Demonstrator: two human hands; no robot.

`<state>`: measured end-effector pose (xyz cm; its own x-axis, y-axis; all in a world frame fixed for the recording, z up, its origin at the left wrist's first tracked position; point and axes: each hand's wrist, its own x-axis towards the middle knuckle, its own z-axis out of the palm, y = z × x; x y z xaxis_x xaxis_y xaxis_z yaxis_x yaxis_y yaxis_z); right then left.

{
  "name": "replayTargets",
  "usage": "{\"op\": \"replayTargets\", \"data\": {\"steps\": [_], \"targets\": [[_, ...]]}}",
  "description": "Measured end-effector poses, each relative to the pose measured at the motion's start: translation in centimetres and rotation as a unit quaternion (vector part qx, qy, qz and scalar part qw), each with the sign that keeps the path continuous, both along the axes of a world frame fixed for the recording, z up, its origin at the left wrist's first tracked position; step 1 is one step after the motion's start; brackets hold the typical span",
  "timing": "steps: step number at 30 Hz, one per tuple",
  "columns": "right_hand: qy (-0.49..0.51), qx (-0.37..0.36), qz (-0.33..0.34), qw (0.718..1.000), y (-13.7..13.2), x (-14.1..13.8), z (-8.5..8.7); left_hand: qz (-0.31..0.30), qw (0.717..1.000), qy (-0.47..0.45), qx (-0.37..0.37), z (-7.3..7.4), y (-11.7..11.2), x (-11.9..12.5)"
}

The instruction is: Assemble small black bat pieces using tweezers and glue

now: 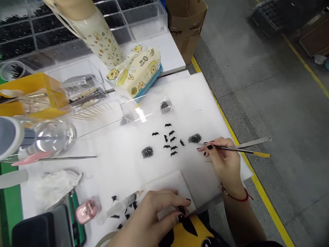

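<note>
My right hand (226,161) is closed around a slim brush (239,148) with a dark handle and yellow end. The brush's thin tip is beside a pile of black glittery grains (194,138). A flat metal strip (254,142) shows behind that hand; whether it is held I cannot tell. Near the front edge, my left hand (156,212) pinches a small dark piece (183,209) between thumb and fingers, over a white foam block (177,185). Several little black bat shapes (172,139) lie on the white foam sheet (123,144), left of the brush tip.
Another grain pile (147,152) lies left of the bats, with a clear acrylic strip (144,111) behind them. A wipes pack (138,70) and tumbler (102,41) stand at the back. Left are a yellow holder (48,85), pink-lidded jar (87,210) and crumpled tissue (56,187).
</note>
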<state>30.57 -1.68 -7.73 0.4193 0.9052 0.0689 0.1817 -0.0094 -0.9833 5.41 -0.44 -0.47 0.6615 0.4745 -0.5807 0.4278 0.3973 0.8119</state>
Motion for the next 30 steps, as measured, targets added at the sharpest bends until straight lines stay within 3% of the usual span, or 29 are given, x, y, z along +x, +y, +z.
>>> {"op": "replayTargets", "data": {"steps": [8,16,30], "targets": [[-0.005,-0.016,0.001,1.0,-0.2,0.0,0.2,-0.013,0.999,0.035,-0.007,-1.0,-1.6,-2.3],[-0.017,-0.024,0.005,1.0,0.0,-0.1,0.1,-0.013,1.0,0.011,-0.001,-0.4,-0.6,-0.9],[-0.026,-0.03,0.0,0.999,0.4,0.1,0.3,0.002,0.999,0.049,-0.002,0.3,-0.2,-0.1]]}}
